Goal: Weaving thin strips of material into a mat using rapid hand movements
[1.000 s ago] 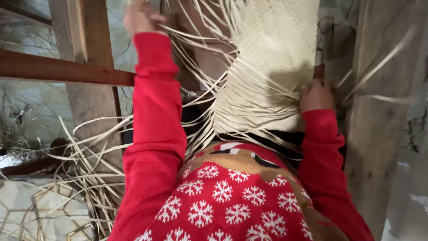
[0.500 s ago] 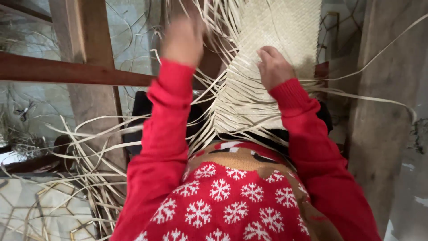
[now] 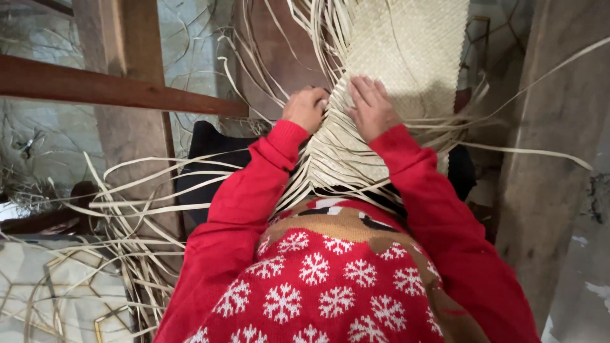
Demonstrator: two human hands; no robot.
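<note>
A: Where both hands meet at 12 o'clock, the woven straw mat [image 3: 406, 51] hangs — its finished panel above, loose straw strips [image 3: 146, 203] trailing toward 8 o'clock.

B: Left hand [image 3: 306, 108]?

A: Curled into a fist on strips at the weave's edge.

B: Right hand [image 3: 370, 109]?

A: Fingers spread flat, pressed on the weave — gripping nothing. Wooden beam [image 3: 114, 89] at 10 o'clock.

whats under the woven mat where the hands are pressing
Both the left hand and right hand rest on the woven mat. A dark cushion shows beside it; anything directly beneath is covered.
</note>
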